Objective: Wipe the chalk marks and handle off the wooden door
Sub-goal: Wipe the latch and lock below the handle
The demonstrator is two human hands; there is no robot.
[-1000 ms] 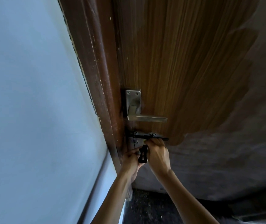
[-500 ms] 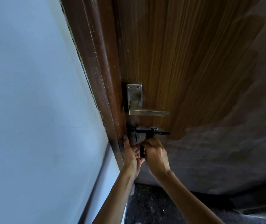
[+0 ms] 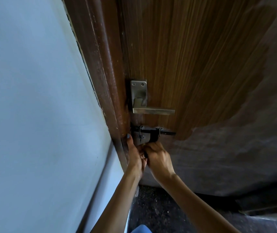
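Observation:
The wooden door [image 3: 193,56] fills the upper right; its top is clean brown grain and its lower part is dull and greyish. A metal lever handle [image 3: 148,111] sits near the door's left edge. Just below it runs a black slide bolt [image 3: 153,132]. My right hand [image 3: 158,158] grips the bolt's black hanging knob from below. My left hand [image 3: 135,154] lies against the door edge beside it, one fingertip touching the frame; what its other fingers do is hidden behind the right hand.
A dark brown door frame [image 3: 100,68] runs down the left of the door. A pale blue wall [image 3: 33,115] takes up the whole left side. Dark speckled floor [image 3: 154,211] shows below the door.
The bolt's black knob, which hung free below my right hand a second ago, is now wrapped in that hand. My left hand has slid up along the door edge. The view has tilted down slightly.

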